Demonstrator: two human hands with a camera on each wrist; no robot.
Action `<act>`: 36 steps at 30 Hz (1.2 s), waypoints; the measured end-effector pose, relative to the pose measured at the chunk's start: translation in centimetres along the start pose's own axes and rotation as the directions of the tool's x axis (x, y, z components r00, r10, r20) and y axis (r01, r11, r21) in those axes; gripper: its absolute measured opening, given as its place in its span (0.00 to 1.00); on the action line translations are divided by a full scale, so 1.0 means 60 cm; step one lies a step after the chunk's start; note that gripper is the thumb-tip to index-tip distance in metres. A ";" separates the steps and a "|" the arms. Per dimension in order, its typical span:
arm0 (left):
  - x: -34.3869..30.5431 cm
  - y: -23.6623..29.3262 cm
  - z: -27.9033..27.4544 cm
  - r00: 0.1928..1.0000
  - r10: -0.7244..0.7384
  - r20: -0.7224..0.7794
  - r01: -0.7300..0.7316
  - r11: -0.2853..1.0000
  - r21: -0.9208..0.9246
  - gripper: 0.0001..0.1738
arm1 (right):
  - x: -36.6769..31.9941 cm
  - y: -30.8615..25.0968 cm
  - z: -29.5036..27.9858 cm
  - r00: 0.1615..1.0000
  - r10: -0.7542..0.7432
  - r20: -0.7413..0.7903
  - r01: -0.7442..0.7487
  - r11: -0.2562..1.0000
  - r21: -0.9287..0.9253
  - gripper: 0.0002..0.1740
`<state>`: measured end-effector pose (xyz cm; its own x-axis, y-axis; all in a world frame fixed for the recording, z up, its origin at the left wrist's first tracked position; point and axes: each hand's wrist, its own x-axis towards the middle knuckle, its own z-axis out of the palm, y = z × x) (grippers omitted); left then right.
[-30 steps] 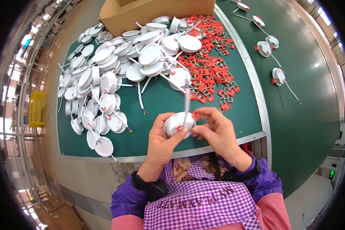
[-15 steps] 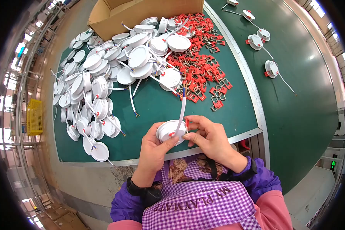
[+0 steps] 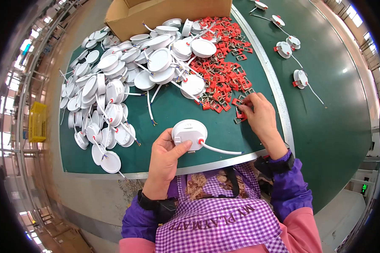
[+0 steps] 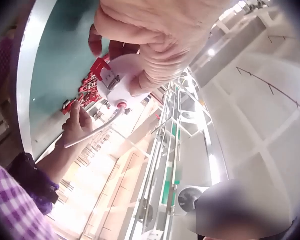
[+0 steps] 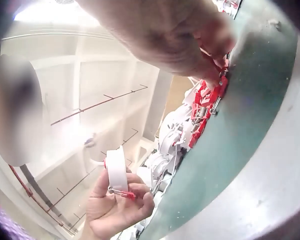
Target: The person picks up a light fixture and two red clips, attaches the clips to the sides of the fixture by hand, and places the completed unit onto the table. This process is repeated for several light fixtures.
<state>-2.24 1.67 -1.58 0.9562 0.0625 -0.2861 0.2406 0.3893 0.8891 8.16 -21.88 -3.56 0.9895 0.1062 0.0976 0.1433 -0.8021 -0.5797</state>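
My left hand [image 3: 164,162] grips a round white downlight [image 3: 190,128] by its side, thumb across the back housing. Its white cable [image 3: 221,148] leaves a red grommet and points right. A red spring clip [image 4: 99,69] sits at the lamp's edge in the left wrist view, its coil showing; the right wrist view has this clip at the lamp's lower side. My right hand [image 3: 261,120] is at the near edge of a pile of red spring clips [image 3: 223,76], thumb and fingertips pinching one clip [image 3: 240,115] on the green table.
A big heap of white downlights [image 3: 114,84] with loose cables covers the table's left side. Behind it stands a cardboard box [image 3: 169,19]. Beyond the metal edge strip [image 3: 278,92], several downlights with red clips lie in a row on a green surface [image 3: 333,126].
My right hand has left the downlight and moved right and away to the clip pile. The downlight has turned in my left hand, its cable swinging from pointing away to pointing right.
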 end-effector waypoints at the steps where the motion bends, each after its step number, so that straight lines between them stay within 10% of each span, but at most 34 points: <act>1: 0.001 0.000 0.002 0.999 -0.034 0.016 0.036 0.990 -0.140 0.17 | 0.000 0.000 0.001 1.000 -0.003 0.001 0.003 1.000 0.001 0.10; 13: 0.012 -0.015 0.006 0.977 -0.185 0.105 0.200 0.967 -0.160 0.16 | -0.011 0.017 0.003 0.930 -0.367 0.007 0.358 0.902 -0.239 0.08; 16: 0.011 -0.014 0.010 0.980 -0.179 0.089 0.189 0.975 -0.118 0.15 | -0.017 -0.001 -0.006 0.907 -0.353 -0.229 0.346 0.936 -0.068 0.06; 18: 0.011 -0.013 0.013 0.981 -0.174 0.081 0.182 0.979 -0.090 0.15 | -0.022 -0.010 -0.019 0.988 0.072 0.134 -0.136 0.815 0.563 0.07; 24: 0.015 -0.015 0.020 0.983 -0.154 0.101 0.160 0.986 -0.049 0.16 | -0.036 -0.022 -0.015 0.903 -0.065 0.425 -0.357 0.437 0.826 0.07; 29: 0.016 -0.015 0.023 0.985 -0.119 0.122 0.121 0.993 -0.005 0.17 | -0.047 -0.038 -0.008 0.923 -0.021 0.385 -0.344 0.406 0.847 0.10; 36: 0.017 -0.016 0.037 0.994 -0.009 0.106 -0.007 0.989 0.149 0.16 | -0.067 -0.077 -0.009 0.951 0.040 0.306 -0.238 0.726 0.645 0.04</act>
<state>-1.11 -0.69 -1.93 0.9662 -0.0391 -0.2549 0.2565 0.2474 0.9344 3.53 -18.91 -0.84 0.9520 0.2488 -0.1783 -0.1210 -0.2292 -0.9658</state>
